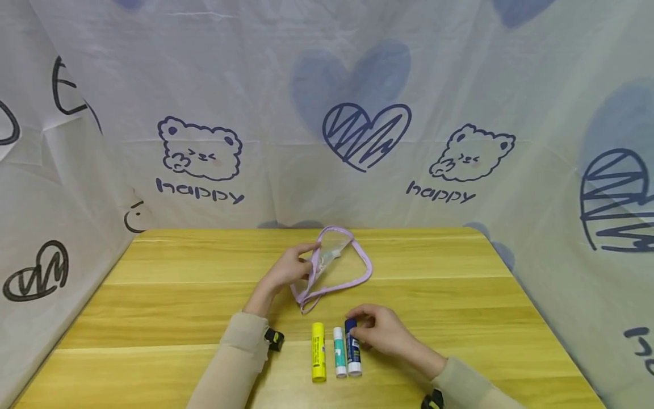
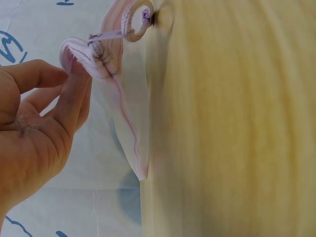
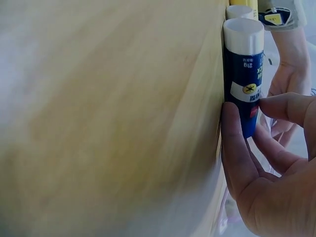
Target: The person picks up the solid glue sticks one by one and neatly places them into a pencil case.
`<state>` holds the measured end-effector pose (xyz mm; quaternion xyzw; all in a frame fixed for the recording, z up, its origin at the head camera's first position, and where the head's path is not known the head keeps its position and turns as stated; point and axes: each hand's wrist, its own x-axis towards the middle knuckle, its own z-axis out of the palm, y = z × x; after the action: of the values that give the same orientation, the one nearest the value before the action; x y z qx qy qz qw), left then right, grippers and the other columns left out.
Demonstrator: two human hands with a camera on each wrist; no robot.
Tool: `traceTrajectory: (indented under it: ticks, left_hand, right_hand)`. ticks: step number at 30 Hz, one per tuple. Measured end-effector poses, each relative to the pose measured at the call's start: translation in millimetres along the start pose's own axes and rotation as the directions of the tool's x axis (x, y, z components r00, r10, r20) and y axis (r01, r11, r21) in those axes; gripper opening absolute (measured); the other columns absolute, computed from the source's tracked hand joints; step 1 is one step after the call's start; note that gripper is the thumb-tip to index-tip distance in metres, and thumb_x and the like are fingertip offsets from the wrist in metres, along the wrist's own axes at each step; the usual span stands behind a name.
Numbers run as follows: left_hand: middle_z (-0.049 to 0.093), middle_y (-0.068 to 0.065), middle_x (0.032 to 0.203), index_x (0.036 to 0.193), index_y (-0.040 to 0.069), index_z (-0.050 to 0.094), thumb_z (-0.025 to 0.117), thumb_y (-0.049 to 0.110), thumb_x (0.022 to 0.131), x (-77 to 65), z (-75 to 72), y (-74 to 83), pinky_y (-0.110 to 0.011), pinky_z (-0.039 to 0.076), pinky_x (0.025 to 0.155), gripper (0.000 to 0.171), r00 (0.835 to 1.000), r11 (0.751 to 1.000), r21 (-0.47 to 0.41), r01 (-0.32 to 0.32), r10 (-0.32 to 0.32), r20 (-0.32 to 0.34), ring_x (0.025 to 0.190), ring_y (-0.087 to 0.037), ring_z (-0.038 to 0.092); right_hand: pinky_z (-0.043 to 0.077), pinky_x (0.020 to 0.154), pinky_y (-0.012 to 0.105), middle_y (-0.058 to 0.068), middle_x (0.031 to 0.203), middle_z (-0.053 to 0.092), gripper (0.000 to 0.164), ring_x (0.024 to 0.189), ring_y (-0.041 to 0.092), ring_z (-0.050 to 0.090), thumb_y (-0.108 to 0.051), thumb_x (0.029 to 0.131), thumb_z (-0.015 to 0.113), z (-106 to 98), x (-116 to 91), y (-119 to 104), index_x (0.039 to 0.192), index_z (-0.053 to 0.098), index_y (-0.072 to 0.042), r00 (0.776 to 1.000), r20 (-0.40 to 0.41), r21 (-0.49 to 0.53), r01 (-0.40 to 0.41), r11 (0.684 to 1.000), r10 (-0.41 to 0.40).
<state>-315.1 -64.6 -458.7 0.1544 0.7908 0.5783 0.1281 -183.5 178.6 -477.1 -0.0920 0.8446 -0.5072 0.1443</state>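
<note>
My left hand (image 1: pixel 291 267) pinches the edge of a clear zip pouch (image 1: pixel 361 282) with lilac trim, holding one side up so its mouth gapes. In the left wrist view the thumb and fingers (image 2: pixel 74 101) grip the lilac border near the zip end. My right hand (image 1: pixel 383 332) has its thumb and fingers around a dark blue glue stick (image 1: pixel 353 355) with a white end, lying on the table. Left of it lie a teal and white glue stick (image 1: pixel 339 353) and a longer yellow glue stick (image 1: pixel 318 352), roughly parallel.
The wooden table (image 1: pixel 179 318) runs back to a white curtain (image 1: pixel 286 182) printed with hearts and bears. Similar cloth hangs at both sides. A small lilac strap loop (image 1: pixel 309 307) hangs from the pouch's near corner.
</note>
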Motion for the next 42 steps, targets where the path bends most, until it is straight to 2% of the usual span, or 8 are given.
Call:
traceTrajectory:
  ticks: [7,13,20,24,28,31,37,42]
  left_hand:
    - [0.056,-0.028,0.135,0.155,0.003,0.046,0.051,-0.008,0.095,0.7,-0.4,0.7,-0.037,0.063,0.076,0.062,1.000,1.000,-0.003,0.009,-0.009,0.006,0.078,-0.018,0.063]
    - [0.055,-0.027,0.138,0.155,0.004,0.048,0.051,-0.008,0.094,1.8,0.3,-0.5,-0.033,0.063,0.073,0.062,1.000,1.000,-0.004,0.005,-0.005,0.002,0.078,-0.018,0.063]
    - [0.054,-0.027,0.139,0.155,0.006,0.048,0.051,-0.007,0.094,0.6,-1.3,2.2,-0.036,0.063,0.075,0.063,1.000,1.000,-0.016,0.008,-0.007,0.004,0.078,-0.018,0.062]
    - [0.053,-0.026,0.142,0.155,0.006,0.048,0.051,-0.007,0.095,-0.3,-1.4,2.6,-0.039,0.063,0.078,0.062,1.000,1.000,-0.011,0.008,-0.008,0.005,0.079,-0.018,0.062]
    - [0.052,-0.024,0.145,0.156,0.006,0.047,0.051,-0.007,0.096,-0.3,-1.4,2.4,-0.040,0.063,0.079,0.062,1.000,1.000,-0.013,0.005,-0.005,0.005,0.079,-0.018,0.062]
    - [0.052,-0.024,0.146,0.156,0.005,0.046,0.051,-0.007,0.096,-0.1,-1.6,1.8,-0.038,0.063,0.078,0.062,1.000,1.000,-0.011,0.005,-0.005,0.006,0.080,-0.018,0.062]
    - [0.050,-0.024,0.148,0.155,0.006,0.048,0.051,-0.007,0.096,0.0,-1.4,1.1,-0.034,0.062,0.075,0.061,1.000,1.000,-0.012,0.008,-0.008,0.006,0.082,-0.019,0.064]
    - [0.049,-0.023,0.150,0.155,0.007,0.049,0.052,-0.007,0.095,-1.4,-0.6,1.7,-0.035,0.062,0.076,0.062,1.000,1.000,-0.014,0.011,-0.011,0.003,0.083,-0.020,0.064]
  right_hand:
    - [0.060,0.057,0.032,0.007,0.094,0.069,0.036,0.067,0.016,0.065,-0.013,0.088,0.079,3.4,3.4,-1.3,0.121,0.073,0.000,1.000,-0.003,-0.047,0.029,0.998,-0.029]
    - [0.060,0.056,0.030,0.006,0.095,0.070,0.037,0.066,0.016,0.065,-0.016,0.087,0.082,3.6,4.1,0.1,0.120,0.074,0.001,0.999,0.001,-0.056,0.047,0.997,-0.047]
    - [0.055,0.060,0.025,0.004,0.095,0.071,0.034,0.077,0.016,0.063,-0.015,0.087,0.081,0.7,4.5,0.0,0.118,0.075,-0.001,0.998,-0.015,-0.098,0.055,0.994,-0.057]
    - [0.058,0.063,0.026,0.006,0.095,0.073,0.033,0.081,0.016,0.067,-0.013,0.087,0.081,-1.2,2.6,0.8,0.116,0.075,0.000,0.997,-0.042,-0.056,0.060,0.997,-0.063]
    - [0.061,0.070,0.027,0.011,0.102,0.075,0.033,0.088,0.019,0.072,-0.012,0.086,0.081,-4.9,0.0,1.6,0.116,0.075,0.000,0.995,-0.070,-0.010,0.068,0.998,-0.068]
    - [0.062,0.073,0.029,0.015,0.107,0.075,0.035,0.092,0.023,0.074,-0.010,0.087,0.081,-7.4,-1.8,3.2,0.119,0.073,0.003,0.996,-0.073,0.061,0.061,0.996,-0.056]
    - [0.064,0.077,0.034,0.020,0.104,0.075,0.037,0.093,0.024,0.074,-0.004,0.089,0.078,-11.2,-1.9,5.4,0.123,0.069,0.007,0.994,-0.111,0.228,0.016,0.974,0.010]
    - [0.064,0.080,0.035,0.024,0.107,0.075,0.040,0.094,0.022,0.073,-0.003,0.090,0.077,-15.4,-0.3,4.5,0.127,0.066,0.009,0.984,-0.172,0.303,0.019,0.953,0.035]
